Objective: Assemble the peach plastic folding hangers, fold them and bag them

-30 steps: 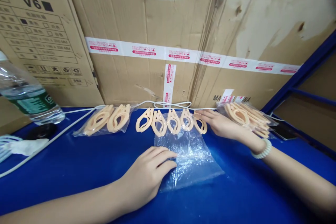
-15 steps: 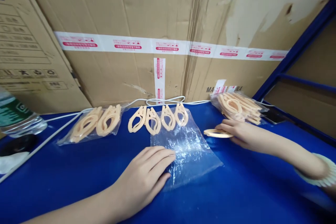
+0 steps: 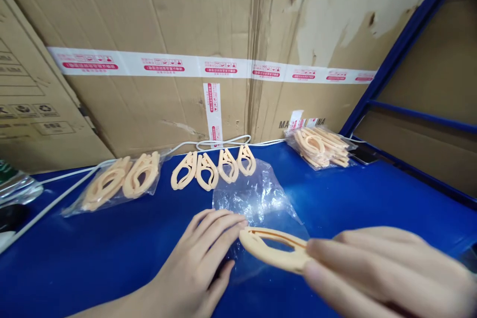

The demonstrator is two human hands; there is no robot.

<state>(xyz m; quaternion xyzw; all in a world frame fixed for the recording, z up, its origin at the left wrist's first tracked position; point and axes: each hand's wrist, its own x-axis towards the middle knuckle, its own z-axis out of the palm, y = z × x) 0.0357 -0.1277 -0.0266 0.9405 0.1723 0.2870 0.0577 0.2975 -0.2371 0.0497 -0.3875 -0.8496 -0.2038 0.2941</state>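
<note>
Beige: expect a light, stiff, slightly slippery hanger point(image 3: 265, 254), best pinched by its rim, gripped at one end in the right hand point(image 3: 387, 266), well apart from the back edge of the desk point(image 3: 391, 203), with the hold of the left hand point(image 3: 194, 258) on the bag point(image 3: 253, 194) impossible to tell.

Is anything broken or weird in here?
Yes, the big cardboard at the back looks damaged. Near its upper right is a pale, ragged patch with a dark spot, odd against the plainer brown parts. The beige piece in the right hand shows no obvious break.
</note>
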